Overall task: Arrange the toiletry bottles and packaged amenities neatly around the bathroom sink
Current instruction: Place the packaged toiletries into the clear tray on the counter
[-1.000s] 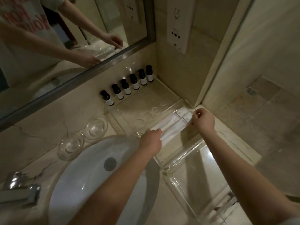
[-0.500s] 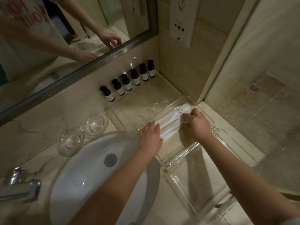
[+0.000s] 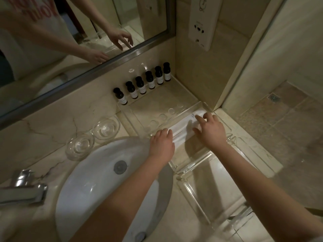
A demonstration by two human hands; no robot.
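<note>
packets: white wrapped amenity packets (image 3: 183,131) lie side by side in the clear tray (image 3: 194,165) on the bench, just right of the sink (image 3: 90,175).
left hand: the left hand (image 3: 162,145) has bent fingers whose tips meet the packet ends nearest the sink; i cannot tell whether it pinches them.
right hand: the right hand (image 3: 212,132) has spread fingers, tips pressing flat on the ends farther from the sink.
handling: the packets are probably light, thin and soft, with slick wrapping that slides on the tray, so they suit nudging more than lifting.
hold: take them by both short ends and square them together.
bottles: the dark-capped bottles (image 3: 142,85) stand in a row behind the sink's right side, likely to tip easily.
</note>
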